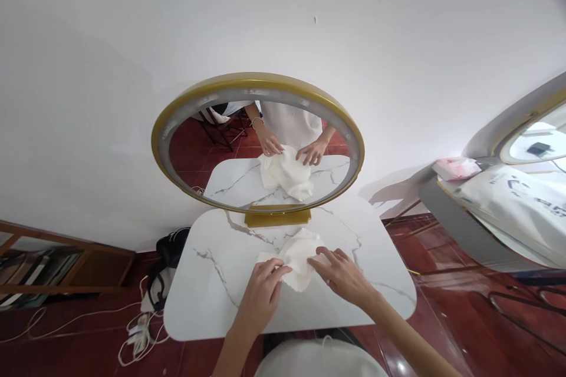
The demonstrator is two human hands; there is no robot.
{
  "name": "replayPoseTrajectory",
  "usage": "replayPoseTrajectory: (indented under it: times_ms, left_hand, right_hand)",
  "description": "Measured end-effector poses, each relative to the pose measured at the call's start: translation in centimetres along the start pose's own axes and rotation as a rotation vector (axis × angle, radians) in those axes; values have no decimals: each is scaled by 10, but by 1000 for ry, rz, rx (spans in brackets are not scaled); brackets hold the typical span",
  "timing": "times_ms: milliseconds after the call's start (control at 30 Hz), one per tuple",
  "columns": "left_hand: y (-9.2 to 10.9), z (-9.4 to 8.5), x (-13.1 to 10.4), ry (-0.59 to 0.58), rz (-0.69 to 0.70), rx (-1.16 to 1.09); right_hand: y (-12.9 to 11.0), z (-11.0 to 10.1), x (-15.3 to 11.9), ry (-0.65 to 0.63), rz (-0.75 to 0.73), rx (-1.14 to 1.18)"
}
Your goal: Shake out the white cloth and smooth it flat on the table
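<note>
A crumpled, soft white cloth [298,253] with a wavy edge lies on the white marble-patterned table [207,300]. From its near left side, my left hand [262,290] pinches the fabric between thumb and fingertips. My right hand [342,275] grips the cloth at its right side, with bent fingers and the thumb against a fold. The fabric between the two hands is bunched. Both hands and the cloth are reflected in the round gold-framed mirror [260,168] behind them. What kind of cloth article it is, I cannot tell.
The mirror's gold base [277,218] stands at the table's back edge. To the right, another table carries a white bag [517,206] and a pink-and-white tissue pack [456,168]. White cables and a power strip [139,333] lie on the red floor, near a wooden bookshelf [101,265].
</note>
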State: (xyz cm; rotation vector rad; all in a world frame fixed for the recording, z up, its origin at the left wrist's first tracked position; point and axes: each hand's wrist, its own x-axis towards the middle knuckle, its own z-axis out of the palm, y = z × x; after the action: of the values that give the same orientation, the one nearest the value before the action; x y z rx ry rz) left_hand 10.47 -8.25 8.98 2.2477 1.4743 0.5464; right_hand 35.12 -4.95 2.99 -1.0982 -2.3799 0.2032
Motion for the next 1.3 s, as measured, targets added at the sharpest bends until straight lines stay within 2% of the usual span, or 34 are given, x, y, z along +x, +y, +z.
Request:
replayPoseTrajectory:
  times_ms: [133, 300, 433, 533, 633, 700, 833, 900, 967, 1100, 1167, 1300]
  left_hand:
    - [1, -2, 4, -11, 20, -2]
    - [-7, -11, 6, -29, 41, 0]
    - [-10, -18, 5, -63, 70, -12]
    - [-13, -22, 4, -90, 43, -27]
    - [-23, -19, -1, -128, -11, -42]
    - [-35, -12, -8, -161, -32, -40]
    - [-64, 14, -27, -249, -111, -83]
    - [-74, 23, -35, -296, -207, -122]
    - [-77, 26, -38, -329, -289, -151]
    - [-72, 10, -30, -347, -311, -274]
    - [-70, -2, -23, -283, -316, -347]
    - [-69, -24, -10, -123, -336, -477]
  right_hand:
    - [1, 2, -1, -45, -8, 53]
    - [3, 4, -8, -121, 103, 173]
    - [9, 2, -10, -169, 229, 370]
    - [13, -12, -7, -95, 331, 521]
    - [15, -32, -2, -35, 365, 609]
    - [16, -43, 0, 18, 402, 605]
    - [18, -55, 4, 194, 572, 557]
    - [18, -60, 7, 260, 639, 626]
    - [18, -67, 9, 300, 696, 748]
    - [17, -89, 13, 248, 757, 942]
    - [16, -101, 13, 243, 780, 977]
    - [19, -116, 10, 330, 832, 999]
